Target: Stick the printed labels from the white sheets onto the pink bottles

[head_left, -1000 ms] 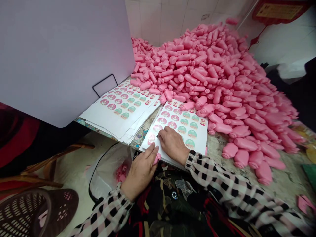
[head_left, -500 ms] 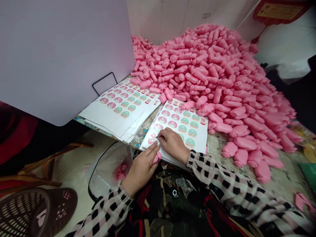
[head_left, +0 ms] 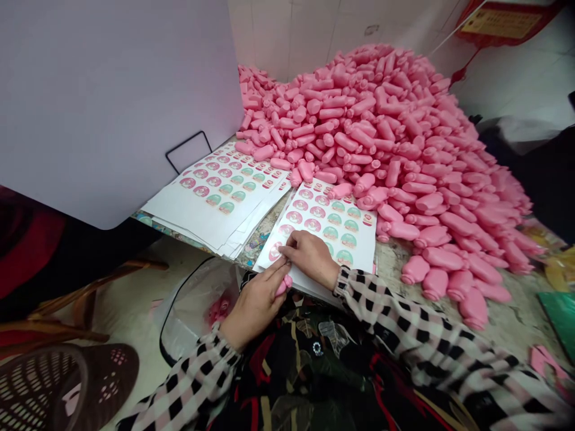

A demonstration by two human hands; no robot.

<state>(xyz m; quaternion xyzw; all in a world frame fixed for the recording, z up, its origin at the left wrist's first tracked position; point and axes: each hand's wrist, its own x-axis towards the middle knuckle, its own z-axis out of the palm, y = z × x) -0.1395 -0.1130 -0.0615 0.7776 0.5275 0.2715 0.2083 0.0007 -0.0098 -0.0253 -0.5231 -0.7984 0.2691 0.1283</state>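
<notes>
Two hands at work over a printed label sheet [head_left: 366,244], which lies flat on the counter [head_left: 390,272] and serves as landmark. The left hand [head_left: 254,302], at the sheet's near left corner, grasps a small pink bottle [head_left: 284,285]; the bottle sits under its fingers, on the side toward the right hand [head_left: 312,254], just off the sheet's near edge. The right hand lies over the near part of the sheet, thumb and fingertips drawn together beside the left fingertips and close to a round pink label [head_left: 274,252]. Whether they pinch anything cannot be told. Handling, as judged: a light fingertip grip should suit thin labels, taken at the rim so that the printed face is neither creased nor smudged; the heel of the right hand could steady the paper. The bottle looks smooth and rounded, so it may roll if held loosely; a firm but gentle hold, its body turned clear of the paper, seems best. Other sheets [head_left: 186,209] lie left of the landmark; a heap of pink bottles [head_left: 359,140] rises beyond it and to its right.
</notes>
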